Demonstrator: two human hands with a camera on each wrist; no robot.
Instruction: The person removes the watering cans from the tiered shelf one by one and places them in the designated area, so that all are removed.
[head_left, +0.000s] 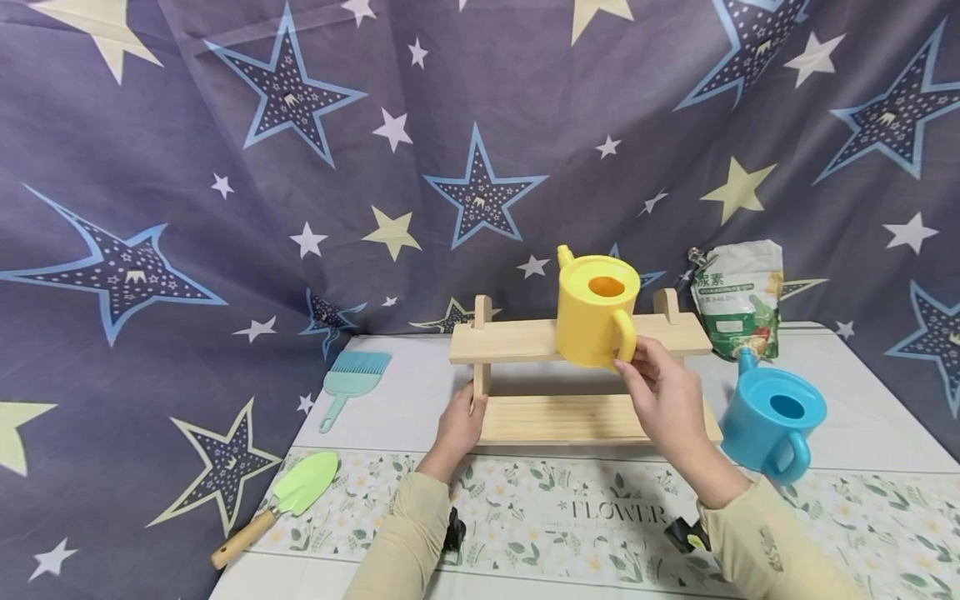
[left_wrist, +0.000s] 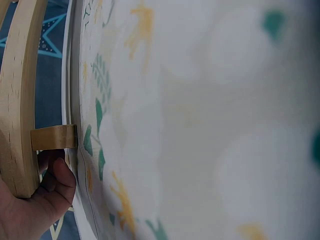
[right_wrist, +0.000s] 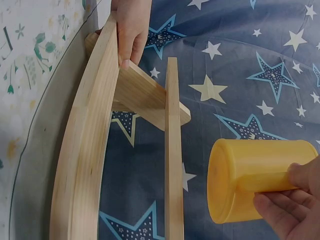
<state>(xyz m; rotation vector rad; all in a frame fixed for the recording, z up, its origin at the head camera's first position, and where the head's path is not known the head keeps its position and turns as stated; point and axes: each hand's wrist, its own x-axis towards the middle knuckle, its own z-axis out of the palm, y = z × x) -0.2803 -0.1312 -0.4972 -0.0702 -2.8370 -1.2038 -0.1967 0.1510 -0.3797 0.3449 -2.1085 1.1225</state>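
Dark purple-grey backdrop (head_left: 420, 79) covered in stars, and in front of it a white table (head_left: 412, 375) with a flower-print strip (head_left: 547, 546) along the near side. On that sits a pale wooden two-tier stand, and the yellow plastic watering can (head_left: 585, 321) is up in the air over its top board (head_left: 510, 340). The right wrist view shows a gap under the can's base, so it's not touching the wood.

Right hand (head_left: 671, 400) has the can's looped handle (head_left: 628, 337) pinched between thumb and fingers. Left hand (head_left: 460, 423) grips the left end of the lower board (head_left: 555, 417), beside the upright (head_left: 482, 379).

My two cents: that left-hand hold is worth having, since a light stand like this could skid if the can knocks it. A one-sided handle grip probably lets the can tip, so I'd level the base with the board before lowering. The can looks a bit far forward from the head view, so I'd go deeper to get the whole base supported, minding the spout (head_left: 565, 255) at the back. Also watch the right elbow around the blue plastic watering can (head_left: 765, 425), just beside the stand's right end. Let go only once it sits flat.
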